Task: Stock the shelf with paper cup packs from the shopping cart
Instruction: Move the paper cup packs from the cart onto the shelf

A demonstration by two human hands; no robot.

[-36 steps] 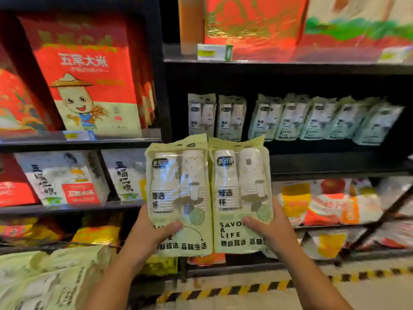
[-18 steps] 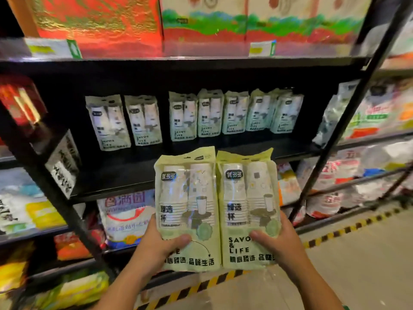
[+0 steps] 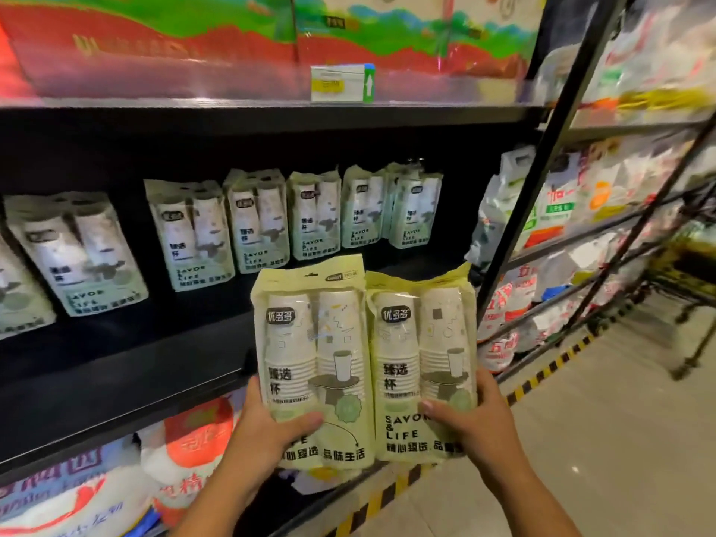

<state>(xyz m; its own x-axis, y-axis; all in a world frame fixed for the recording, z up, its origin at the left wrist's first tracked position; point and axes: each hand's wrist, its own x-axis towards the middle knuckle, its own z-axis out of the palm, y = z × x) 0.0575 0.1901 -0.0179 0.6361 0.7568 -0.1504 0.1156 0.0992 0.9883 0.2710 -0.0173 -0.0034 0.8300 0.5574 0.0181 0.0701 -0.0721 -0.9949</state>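
We held two paper cup packs upright and side by side, touching each other, just before the front edge of the shelf [image 3: 116,362], toward its right end. Our left hand [image 3: 267,432] gripped the left pack [image 3: 314,354] at its lower part, with the thumb across the face. Our right hand [image 3: 476,424] gripped the right pack [image 3: 422,354] in the same way. A row of packs [image 3: 255,222] of the same kind stood along the back edge of the shelf (that part was blurred, so we could not count them). We judged the step to be bringing the packs to the shelf, with neither yet placed. The next move would call for lifting both over the front edge and setting them upright on the bare board before the row, without knocking it.
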